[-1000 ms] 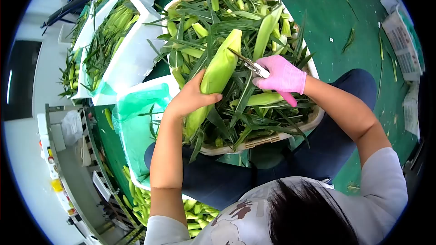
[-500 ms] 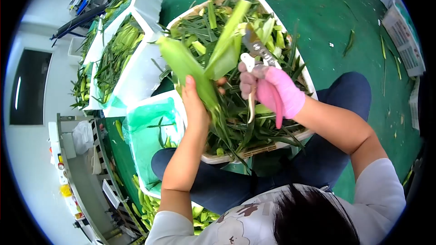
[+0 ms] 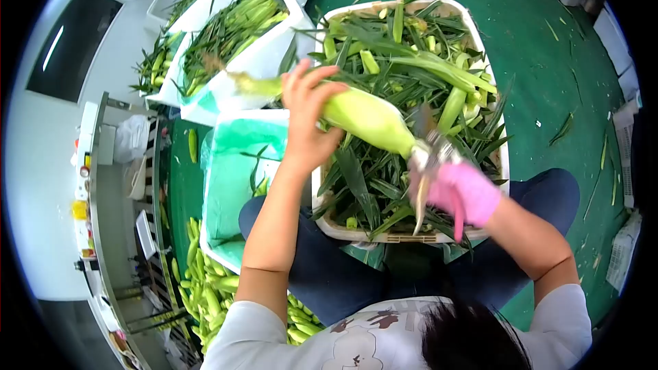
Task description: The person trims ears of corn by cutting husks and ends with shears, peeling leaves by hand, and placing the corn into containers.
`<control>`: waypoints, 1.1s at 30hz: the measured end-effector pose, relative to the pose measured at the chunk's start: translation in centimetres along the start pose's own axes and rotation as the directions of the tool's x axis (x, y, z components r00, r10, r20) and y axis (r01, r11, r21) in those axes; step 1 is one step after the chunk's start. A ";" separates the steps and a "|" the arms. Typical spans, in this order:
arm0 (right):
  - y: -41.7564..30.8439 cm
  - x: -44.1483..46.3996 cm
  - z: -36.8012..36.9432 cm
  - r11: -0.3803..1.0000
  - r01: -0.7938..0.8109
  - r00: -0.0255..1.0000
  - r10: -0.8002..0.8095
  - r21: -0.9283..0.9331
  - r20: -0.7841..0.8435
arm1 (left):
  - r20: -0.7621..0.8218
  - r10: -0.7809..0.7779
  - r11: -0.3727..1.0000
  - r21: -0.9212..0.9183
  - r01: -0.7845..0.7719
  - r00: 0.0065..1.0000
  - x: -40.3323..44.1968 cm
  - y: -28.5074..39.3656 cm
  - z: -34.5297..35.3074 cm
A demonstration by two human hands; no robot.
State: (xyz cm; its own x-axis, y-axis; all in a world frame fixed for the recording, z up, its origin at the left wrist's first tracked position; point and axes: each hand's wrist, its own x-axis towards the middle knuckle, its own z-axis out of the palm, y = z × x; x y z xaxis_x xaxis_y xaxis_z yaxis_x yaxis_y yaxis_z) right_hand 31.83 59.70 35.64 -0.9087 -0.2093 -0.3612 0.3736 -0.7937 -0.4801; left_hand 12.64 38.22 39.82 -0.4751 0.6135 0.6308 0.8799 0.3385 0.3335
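My bare left hand grips an ear of corn in its pale green husk. The silk end points left and the stalk end right, toward the shears. In a pink glove, my right hand is closed around pruning shears, whose blades lie right by the stalk end. Motion blur hides whether the blades touch it. Beneath both hands stands a white crate heaped with cut husks and long leaves.
Left of the crate sits a bin with a green liner. White foam boxes full of leafy corn stand farther back. Trimmed ears are piled on the floor at lower left. A metal rack is along the left wall.
The ear has swung so its stalk end meets the shears on the right. Long leaves and husk that hung from it now lie on the crate's heap. The view has shifted.
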 end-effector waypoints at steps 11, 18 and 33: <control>-1.3 0.3 3.0 0.863 0.120 0.991 -0.137 -0.491 0.002 | 0.156 -0.740 0.186 -0.888 0.422 0.654 -4.2 7.7 6.1; -1.5 0.7 2.2 0.287 0.021 0.956 -0.286 -0.958 -0.065 | 0.662 -0.638 -0.278 -0.675 0.683 0.394 -4.2 5.7 6.1; -6.1 0.5 0.4 0.522 0.061 0.996 -0.084 -0.851 0.020 | 0.695 -0.426 0.754 -0.081 0.652 0.579 -0.8 4.7 1.3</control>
State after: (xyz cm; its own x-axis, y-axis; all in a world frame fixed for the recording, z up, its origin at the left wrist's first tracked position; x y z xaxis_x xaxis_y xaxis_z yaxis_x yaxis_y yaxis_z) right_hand 29.00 64.22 38.76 -0.9403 -0.1537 -0.3037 0.2981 0.0590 -0.9527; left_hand 17.12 40.22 39.98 -0.6558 0.7072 -0.2642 0.3547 0.5976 0.7191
